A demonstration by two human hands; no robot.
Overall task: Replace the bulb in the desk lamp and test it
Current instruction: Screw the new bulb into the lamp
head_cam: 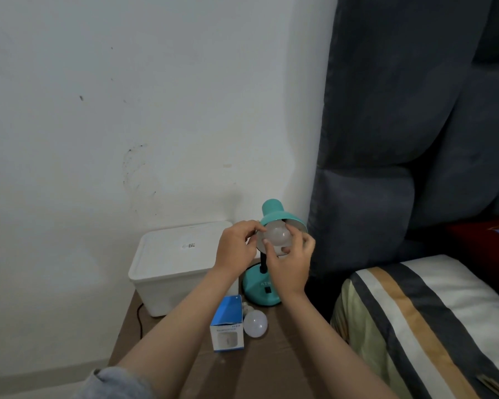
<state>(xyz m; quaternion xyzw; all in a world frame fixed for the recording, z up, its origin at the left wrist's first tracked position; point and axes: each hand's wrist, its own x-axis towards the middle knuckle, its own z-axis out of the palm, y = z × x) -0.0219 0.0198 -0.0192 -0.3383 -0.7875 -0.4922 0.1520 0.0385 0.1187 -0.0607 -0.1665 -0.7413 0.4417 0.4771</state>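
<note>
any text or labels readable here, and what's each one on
"ATM": raised letters on the teal lamp base, cut off by the right hand, so possibly incomplete.
Printed line and small mark on the blue and white bulb box: too blurred to read.
Sticker with a square code on the white storage box lid: too small to read.
Bulb in the lamp and loose bulb on the table: no visible text.

The room is dim, lit softly and evenly with a cool cast. The wall point(127, 96) reads pale grey-blue; the curtain point(415, 110) falls into murky shadow. Faint shadows lie behind the lamp point(274, 214). Edges bow from wide-angle distortion, and detail is soft throughout.
</note>
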